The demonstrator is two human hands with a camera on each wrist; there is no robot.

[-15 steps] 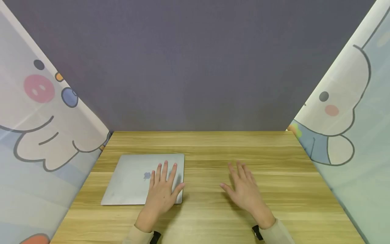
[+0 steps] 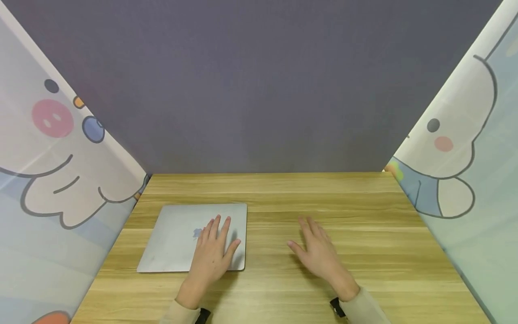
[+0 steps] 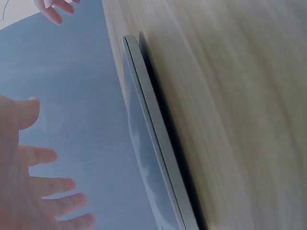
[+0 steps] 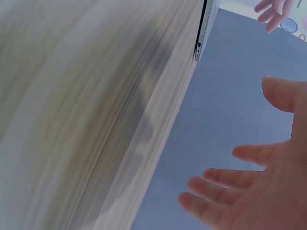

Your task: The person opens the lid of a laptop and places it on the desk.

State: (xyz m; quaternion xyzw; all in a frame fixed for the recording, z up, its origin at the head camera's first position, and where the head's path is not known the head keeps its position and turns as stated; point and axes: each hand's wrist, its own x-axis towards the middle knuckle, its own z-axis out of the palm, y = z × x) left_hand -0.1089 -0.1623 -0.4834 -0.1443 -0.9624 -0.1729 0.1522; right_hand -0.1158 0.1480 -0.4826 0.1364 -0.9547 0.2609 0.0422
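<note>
A closed silver laptop [image 2: 174,238] with an apple logo lies flat on the left part of the wooden table [image 2: 275,189]. Over its right half hovers my left hand [image 2: 211,256], fingers spread and straight. In the left wrist view a gap shows between that hand [image 3: 29,182] and the laptop's edge [image 3: 156,129]. To the right of the laptop, my right hand [image 2: 321,258] is held above the bare wood with fingers extended and thumb out. The right wrist view shows this hand [image 4: 259,172] holding nothing, its shadow falling on the table.
A grey panel [image 2: 259,90] rises behind the table's back edge. Cartoon-printed curtains stand at the left [image 2: 81,180] and right [image 2: 457,148] sides. Both wrists carry black straps under light sleeves.
Both hands have shifted slightly left relative to the table, and the left fingers are a little closer together. The laptop shows a small shift with the whole view.
</note>
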